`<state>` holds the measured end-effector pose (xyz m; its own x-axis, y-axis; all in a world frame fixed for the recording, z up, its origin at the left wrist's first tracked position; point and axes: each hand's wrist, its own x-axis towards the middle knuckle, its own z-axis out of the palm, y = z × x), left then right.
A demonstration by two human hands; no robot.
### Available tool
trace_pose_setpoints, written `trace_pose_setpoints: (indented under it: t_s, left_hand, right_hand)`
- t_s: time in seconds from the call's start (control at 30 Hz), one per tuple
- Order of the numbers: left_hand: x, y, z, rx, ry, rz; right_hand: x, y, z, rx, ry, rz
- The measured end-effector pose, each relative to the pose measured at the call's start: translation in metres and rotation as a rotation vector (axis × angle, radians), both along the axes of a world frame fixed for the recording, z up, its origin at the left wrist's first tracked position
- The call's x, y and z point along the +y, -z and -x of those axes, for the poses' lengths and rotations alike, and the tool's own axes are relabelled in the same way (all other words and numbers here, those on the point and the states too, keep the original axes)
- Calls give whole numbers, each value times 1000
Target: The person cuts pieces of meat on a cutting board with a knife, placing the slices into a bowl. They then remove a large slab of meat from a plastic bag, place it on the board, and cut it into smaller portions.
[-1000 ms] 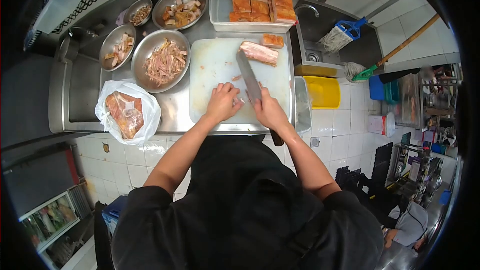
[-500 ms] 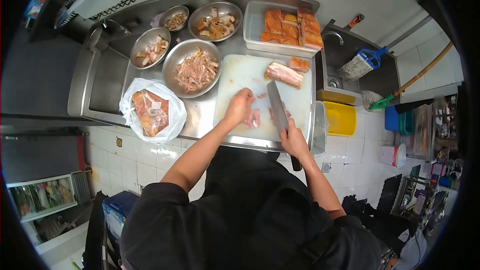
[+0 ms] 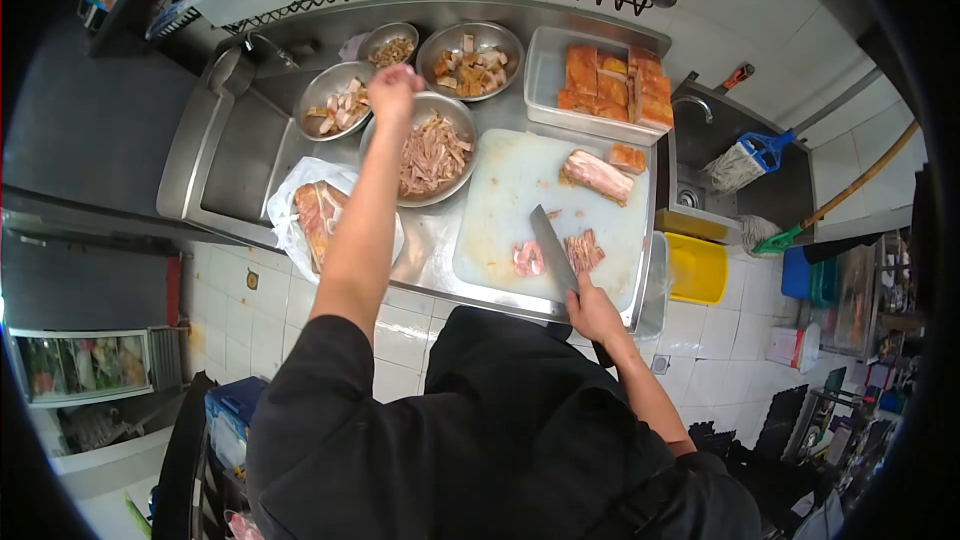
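Head view: steel counter amid white-tiled walls; right hand grips knife.

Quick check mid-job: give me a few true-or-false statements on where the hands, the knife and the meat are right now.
1. The right hand has its grip on the cleaver, blade over the cutting board. True.
2. The left hand rests on the cutting board. False: it is held out over the far edge of the bowl of shredded meat.
3. An uncut slab of meat lies at the board's far side. True.
4. The plastic tray is empty. False: it holds orange-crusted pieces.
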<state>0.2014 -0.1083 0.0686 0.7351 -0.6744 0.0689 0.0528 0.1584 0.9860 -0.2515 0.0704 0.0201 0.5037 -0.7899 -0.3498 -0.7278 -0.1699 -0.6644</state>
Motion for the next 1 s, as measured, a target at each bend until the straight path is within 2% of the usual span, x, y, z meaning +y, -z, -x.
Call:
trace_pose_setpoints:
  t_s: [0.1, 0.17, 0.37, 0.73, 1.0]
  left_hand:
    - [-18, -32, -22, 15, -12, 38]
    - [-17, -37, -20, -7, -7, 25]
    - [-9, -5, -15, 14, 12, -92]
    - [18, -2, -12, -87, 3, -175]
    - [5, 3, 1, -62, -5, -132]
  right_hand:
    - [0, -3, 0, 2, -22, 27]
    - [-1, -3, -2, 0, 11, 24]
    - [-2, -4, 1, 14, 42, 22]
    - [-6, -2, 4, 15, 31, 9]
    - [-3, 1, 6, 16, 3, 36]
